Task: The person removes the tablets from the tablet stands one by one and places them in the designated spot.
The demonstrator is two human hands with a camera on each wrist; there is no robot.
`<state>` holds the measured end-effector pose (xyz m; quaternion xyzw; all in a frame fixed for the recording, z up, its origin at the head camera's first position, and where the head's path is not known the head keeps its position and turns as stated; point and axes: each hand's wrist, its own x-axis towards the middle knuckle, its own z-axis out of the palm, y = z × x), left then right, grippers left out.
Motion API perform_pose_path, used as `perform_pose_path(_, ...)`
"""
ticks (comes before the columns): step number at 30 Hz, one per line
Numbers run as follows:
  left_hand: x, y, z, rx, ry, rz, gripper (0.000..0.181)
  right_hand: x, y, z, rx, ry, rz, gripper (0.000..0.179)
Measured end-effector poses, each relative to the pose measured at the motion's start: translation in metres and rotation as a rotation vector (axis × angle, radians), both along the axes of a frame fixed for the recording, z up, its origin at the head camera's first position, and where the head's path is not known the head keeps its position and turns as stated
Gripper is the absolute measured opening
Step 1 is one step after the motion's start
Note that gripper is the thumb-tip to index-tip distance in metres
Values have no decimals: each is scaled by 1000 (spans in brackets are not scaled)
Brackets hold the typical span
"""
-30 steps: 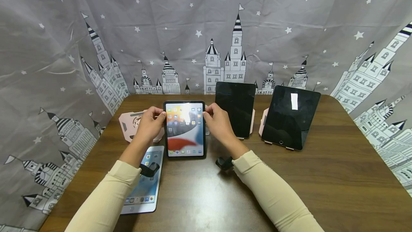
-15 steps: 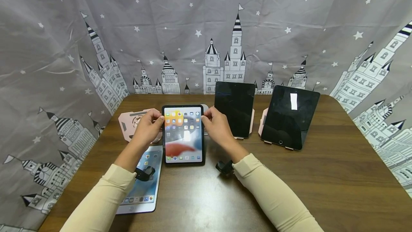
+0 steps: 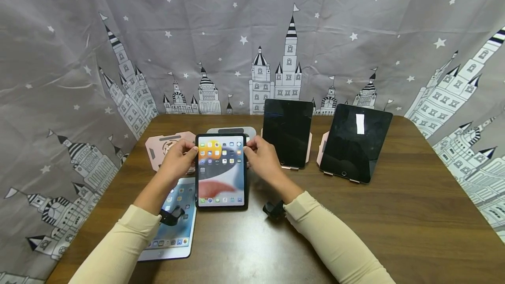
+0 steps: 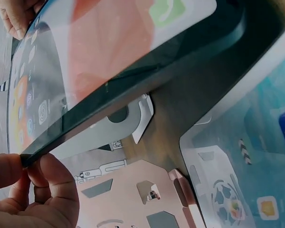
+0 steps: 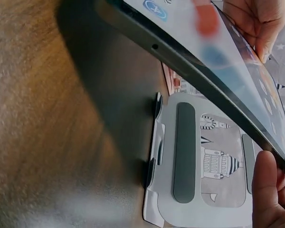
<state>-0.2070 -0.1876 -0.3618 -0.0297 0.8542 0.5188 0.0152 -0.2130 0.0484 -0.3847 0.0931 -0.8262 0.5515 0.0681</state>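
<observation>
Between both hands is a black-framed tablet (image 3: 221, 174), its lit screen full of app icons, tilted with its lower edge toward me. My left hand (image 3: 177, 159) pinches its left edge near the top, thumb in front and fingers behind. On the opposite edge my right hand (image 3: 261, 157) pinches it the same way. Behind the tablet stands a silver-grey tablet stand (image 5: 209, 216) with dark pads, mostly hidden in the head view. A pink tablet stand (image 3: 158, 146) with cut-outs is beside my left hand. Under my left forearm lies a white-framed tablet (image 3: 189, 231), also lit.
Two dark-screened tablets, one at centre (image 3: 287, 133) and one to the right (image 3: 357, 143), lean on pink stands at the back of the wooden table (image 3: 355, 231). A grey curtain (image 3: 221, 34) printed with castles and stars hangs behind.
Both hands have brought the black-framed tablet toward me and slightly left, keeping their pinch. More of the grey stand behind it now shows.
</observation>
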Motion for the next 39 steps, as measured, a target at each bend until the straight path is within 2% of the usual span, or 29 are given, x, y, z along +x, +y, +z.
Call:
perform_pose_path(5, 5, -4, 0, -4, -33, -9, 19, 3, -2, -2, -16, -15, 15, 4)
perform_pose_path(15, 10, -10, -10, 20, -58, -37, 18, 7, -4, -11, -53, -56, 40, 6)
perform_pose_path(22, 15, -13, -14, 34, -123, -43, 21, 11, -5, -13, -69, -79, 58, 5)
perform_pose_path(28, 19, -12, -16, 31, -135, -47, 21, 15, -4, -16, -65, -75, 51, 4)
perform_pose_path(39, 22, -8, -21, 24, -146, -69, 17, 20, 2, -21, -57, -137, 78, 6)
